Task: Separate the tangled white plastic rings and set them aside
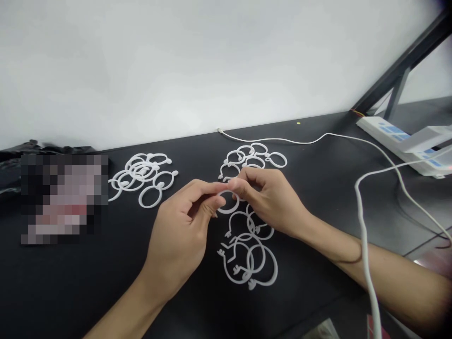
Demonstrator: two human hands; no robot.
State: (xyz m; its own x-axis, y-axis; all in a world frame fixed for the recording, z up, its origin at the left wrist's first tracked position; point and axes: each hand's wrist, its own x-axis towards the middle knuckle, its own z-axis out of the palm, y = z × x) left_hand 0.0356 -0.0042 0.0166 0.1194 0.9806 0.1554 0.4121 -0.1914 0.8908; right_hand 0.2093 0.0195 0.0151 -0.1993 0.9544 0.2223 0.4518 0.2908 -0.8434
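Observation:
Both hands meet over the middle of a black table [318, 197]. My left hand [183, 230] pinches one side of a white plastic ring [229, 207]. My right hand [271, 200] pinches the other side of the same ring with its fingers curled. Directly below the hands lies a loose pile of open white rings [249, 256]. A second heap of white rings [252, 157] sits just behind my right hand. A third heap of closed-looking rings [144, 176] lies to the left of my left hand.
A white cable [363, 235] runs across the table's right side and over my right forearm. A white device with blue labels [406, 139] stands at the far right beside a black frame post. A blurred patch covers the left. A white wall is behind.

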